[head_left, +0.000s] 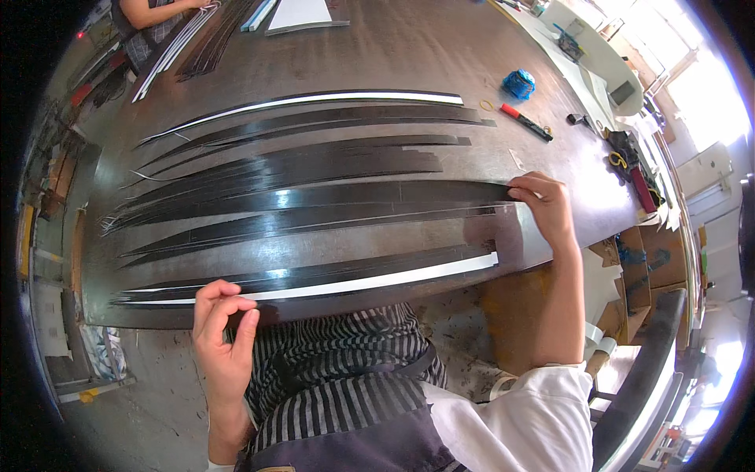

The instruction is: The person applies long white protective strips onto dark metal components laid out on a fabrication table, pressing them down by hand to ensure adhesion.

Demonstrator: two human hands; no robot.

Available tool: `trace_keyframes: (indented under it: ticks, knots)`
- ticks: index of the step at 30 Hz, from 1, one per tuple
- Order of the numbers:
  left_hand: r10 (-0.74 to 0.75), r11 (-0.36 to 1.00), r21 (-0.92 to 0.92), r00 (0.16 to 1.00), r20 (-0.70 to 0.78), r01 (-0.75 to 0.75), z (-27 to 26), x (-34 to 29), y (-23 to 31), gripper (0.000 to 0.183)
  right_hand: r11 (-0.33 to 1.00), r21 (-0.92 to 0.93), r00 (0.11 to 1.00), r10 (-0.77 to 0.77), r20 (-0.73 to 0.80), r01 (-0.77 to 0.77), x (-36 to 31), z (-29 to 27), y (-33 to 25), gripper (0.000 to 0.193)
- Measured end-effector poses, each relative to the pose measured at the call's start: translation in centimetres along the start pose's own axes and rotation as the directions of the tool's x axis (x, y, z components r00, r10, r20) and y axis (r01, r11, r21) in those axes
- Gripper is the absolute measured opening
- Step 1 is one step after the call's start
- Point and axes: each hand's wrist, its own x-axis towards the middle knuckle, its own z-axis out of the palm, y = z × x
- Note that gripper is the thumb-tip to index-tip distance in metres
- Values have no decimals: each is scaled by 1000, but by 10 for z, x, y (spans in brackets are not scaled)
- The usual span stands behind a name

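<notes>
Long thin black strips lie side by side across the dark table, their left ends narrowing and fraying. At the right, my right hand (543, 203) pinches the right end of a wide black strip (401, 192) between thumb and fingers. Below it lies another black strip (377, 216). Nearest me runs a white strip (377, 283) bordered by black ones. Over its left part, at the table's near edge, my left hand (222, 322) is loosely curled, thumb and fingers slightly apart, with nothing visible between them. Farther back is a black strip with a white band (354, 100).
On the table's right side are a red-and-black marker (527, 123), a blue ball-shaped bundle (519, 84) and yellow-handled scissors (618, 164). Another person's arm (153, 12) reaches over white strips (174, 51) at the far left. Cardboard boxes (668, 263) stand beyond the right edge.
</notes>
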Motion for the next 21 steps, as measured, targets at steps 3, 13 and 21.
trace_keyframes:
  ticks: [3,13,21]
  knots:
    - [-130,908,-375,977,171,186,11,4,8,12,962,272,1000,-29,-2,29,-7,-30,-41,18]
    - [-68,-39,-848,845,531,529,48,40,17,81,631,773,991,46,-123,67,-67,-37,-110,30]
    - [-3,-77,-743,745,667,665,49,46,1,72,405,902,988,-104,-116,149,-84,-15,-90,32]
